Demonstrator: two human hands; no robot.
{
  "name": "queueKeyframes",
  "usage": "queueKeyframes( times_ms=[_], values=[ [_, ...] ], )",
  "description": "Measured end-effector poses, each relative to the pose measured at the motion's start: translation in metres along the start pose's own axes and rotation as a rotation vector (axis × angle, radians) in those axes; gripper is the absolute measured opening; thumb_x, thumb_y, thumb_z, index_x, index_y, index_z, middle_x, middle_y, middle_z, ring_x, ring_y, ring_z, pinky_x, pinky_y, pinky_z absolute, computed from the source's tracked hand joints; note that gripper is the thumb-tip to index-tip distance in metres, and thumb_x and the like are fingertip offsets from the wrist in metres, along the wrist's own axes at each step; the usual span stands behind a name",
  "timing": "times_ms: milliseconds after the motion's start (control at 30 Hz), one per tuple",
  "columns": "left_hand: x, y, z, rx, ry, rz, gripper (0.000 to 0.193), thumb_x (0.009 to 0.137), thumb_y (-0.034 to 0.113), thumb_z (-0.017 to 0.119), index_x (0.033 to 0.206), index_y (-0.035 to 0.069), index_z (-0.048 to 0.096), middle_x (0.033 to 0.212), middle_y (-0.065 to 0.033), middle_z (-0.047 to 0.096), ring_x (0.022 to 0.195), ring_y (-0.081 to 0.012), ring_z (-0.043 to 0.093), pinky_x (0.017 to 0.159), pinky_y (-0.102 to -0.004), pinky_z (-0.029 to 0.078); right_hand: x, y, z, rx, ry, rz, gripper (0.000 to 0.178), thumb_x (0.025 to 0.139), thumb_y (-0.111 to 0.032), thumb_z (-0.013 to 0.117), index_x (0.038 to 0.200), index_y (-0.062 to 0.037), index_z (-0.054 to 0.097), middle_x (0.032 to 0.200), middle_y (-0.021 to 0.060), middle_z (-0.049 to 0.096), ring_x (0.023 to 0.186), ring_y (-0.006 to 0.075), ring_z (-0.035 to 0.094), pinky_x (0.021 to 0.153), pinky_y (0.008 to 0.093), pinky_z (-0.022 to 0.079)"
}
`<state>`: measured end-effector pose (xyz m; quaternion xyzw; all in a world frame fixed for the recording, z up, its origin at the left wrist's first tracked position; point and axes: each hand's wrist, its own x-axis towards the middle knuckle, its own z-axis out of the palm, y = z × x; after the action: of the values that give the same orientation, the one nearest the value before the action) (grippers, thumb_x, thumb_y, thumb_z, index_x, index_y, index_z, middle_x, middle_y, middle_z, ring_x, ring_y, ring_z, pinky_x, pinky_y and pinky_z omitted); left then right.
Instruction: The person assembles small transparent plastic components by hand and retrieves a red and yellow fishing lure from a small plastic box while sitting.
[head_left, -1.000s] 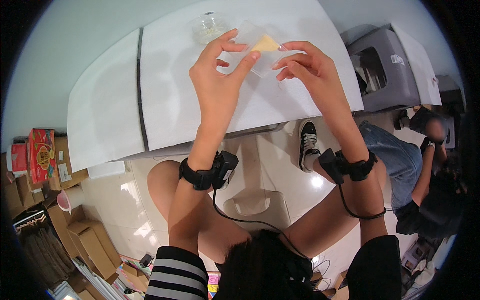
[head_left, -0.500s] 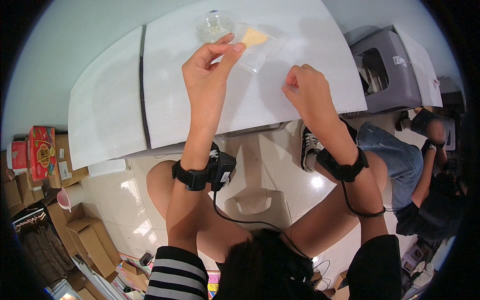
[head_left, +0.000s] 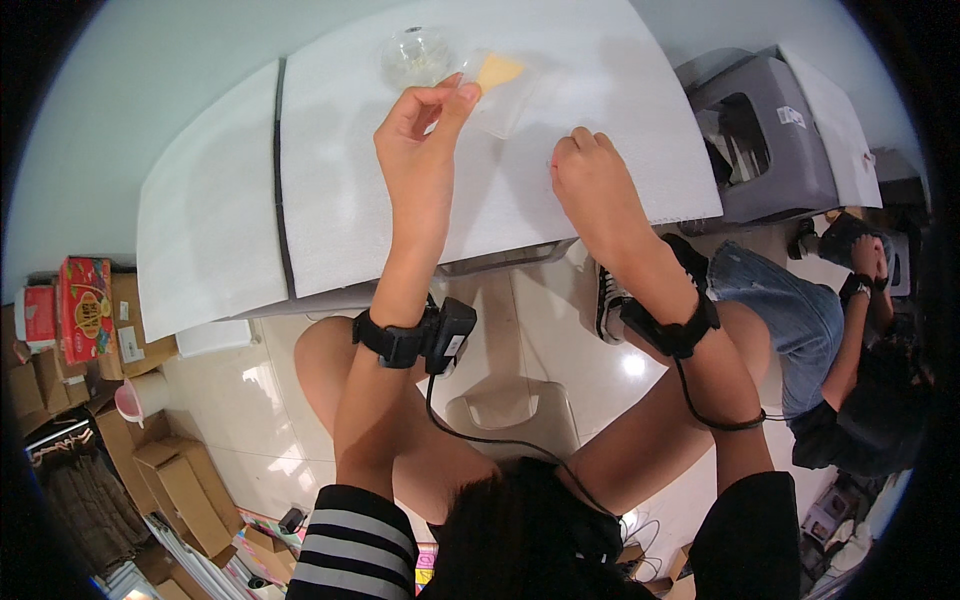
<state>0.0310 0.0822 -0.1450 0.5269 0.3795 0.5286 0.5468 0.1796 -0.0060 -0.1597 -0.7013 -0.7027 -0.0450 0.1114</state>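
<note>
White table over glossy tiled floor.

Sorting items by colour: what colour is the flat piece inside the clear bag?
Yellow-orange flat piece, head view.

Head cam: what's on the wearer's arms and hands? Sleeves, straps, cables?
Both hands, left hand and right hand, are bare, no gloves. Forearms are bare too. Each wrist carries a black strap: the left wrist band holds a boxy black module, the right wrist band is slimmer. A thin black cable runs from each toward the body. The left upper sleeve is black-and-white striped; the right sleeve is plain black.
</note>
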Motion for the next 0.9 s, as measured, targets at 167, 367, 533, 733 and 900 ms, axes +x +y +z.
queueKeyframes(
  times_ms=[167, 367, 533, 733, 900],
  values=[
    [0.002, -0.001, 0.008, -0.04, 0.027, -0.182, 0.026, 0.092, 0.03, 0.064, 0.095, 0.004, 0.061, 0.11, -0.0162, 0.067, 0.099, -0.0169, 0.061, 0.079, -0.0276, 0.044, 0.005, 0.005, -0.014, 0.249, -0.001, 0.062, 0.009, 0.08, -0.002, 0.062, 0.083, 0.0055, 0.059, 0.086, 0.0203, 0.059, 0.084, 0.0314, 0.059, 0.077, 0.0379, 0.05],
    [0.001, 0.002, 0.011, -0.554, -0.272, -0.52, 0.027, 0.098, 0.034, 0.049, 0.1, 0.007, 0.054, 0.108, -0.0139, 0.065, 0.094, -0.0202, 0.058, 0.078, -0.0288, 0.044, 0.017, 0.01, -0.047, 0.814, 0.222, 0.042, 0.012, 0.089, -0.008, 0.058, 0.092, 0.0032, 0.058, 0.084, 0.0183, 0.062, 0.076, 0.0262, 0.063, 0.069, 0.0357, 0.05],
    [0.006, -0.016, 0.002, -0.857, -0.508, -0.604, 0.024, 0.099, 0.03, 0.043, 0.091, 0.01, 0.054, 0.105, -0.0124, 0.058, 0.1, -0.0272, 0.054, 0.092, -0.0369, 0.042, 0.029, -0.001, -0.059, 1.204, 0.167, 0.067, 0.013, 0.091, -0.009, 0.056, 0.094, 0.0032, 0.056, 0.081, 0.013, 0.063, 0.072, 0.0173, 0.062, 0.065, 0.0299, 0.049],
    [0.007, -0.019, 0.008, -0.714, -0.525, -0.54, 0.034, 0.098, 0.034, 0.044, 0.101, 0.004, 0.059, 0.109, -0.0139, 0.059, 0.096, -0.0244, 0.056, 0.085, -0.0365, 0.046, 0.034, -0.006, -0.056, 1.211, 0.13, 0.103, 0.013, 0.092, -0.008, 0.054, 0.094, 0.0044, 0.056, 0.082, 0.01, 0.064, 0.075, 0.0136, 0.062, 0.065, 0.0281, 0.05],
    [-0.002, 0.0, 0.014, -0.629, -0.461, -0.568, 0.059, 0.096, 0.055, 0.039, 0.119, 0.003, 0.054, 0.11, -0.0121, 0.059, 0.098, -0.0244, 0.057, 0.089, -0.0388, 0.046, 0.031, -0.006, -0.05, 0.967, 0.104, 0.033, 0.016, 0.093, -0.008, 0.052, 0.095, 0.0071, 0.055, 0.084, 0.0163, 0.065, 0.073, 0.0209, 0.064, 0.066, 0.0307, 0.052]
  ],
)
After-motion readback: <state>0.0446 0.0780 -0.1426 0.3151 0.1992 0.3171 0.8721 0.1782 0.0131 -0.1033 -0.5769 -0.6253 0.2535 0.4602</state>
